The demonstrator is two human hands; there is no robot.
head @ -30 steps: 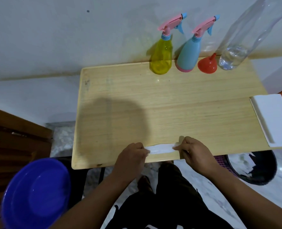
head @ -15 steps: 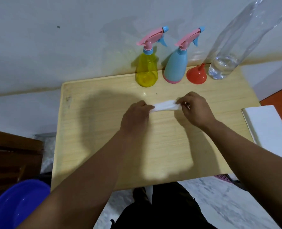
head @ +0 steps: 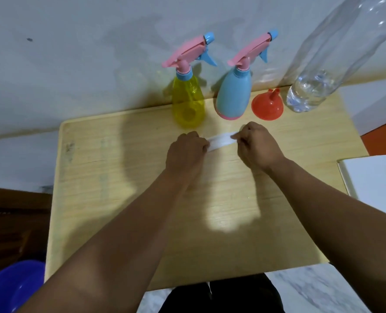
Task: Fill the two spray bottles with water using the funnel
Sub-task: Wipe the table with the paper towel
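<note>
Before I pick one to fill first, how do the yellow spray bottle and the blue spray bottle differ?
The yellow spray bottle is see-through, so you can look into it; the blue spray bottle is opaque, its contents hidden. The yellow one stands to the left, farther from the red funnel; the blue one stands right beside it. The blue one has a pink base band. Both stand upright with pink trigger heads still on.

Upper centre of the frame: a translucent yellow spray bottle [head: 188, 102] and an opaque light-blue spray bottle [head: 232, 96], both upright with pink triggers; right of them, an inverted orange plastic funnel [head: 267, 106].
</note>
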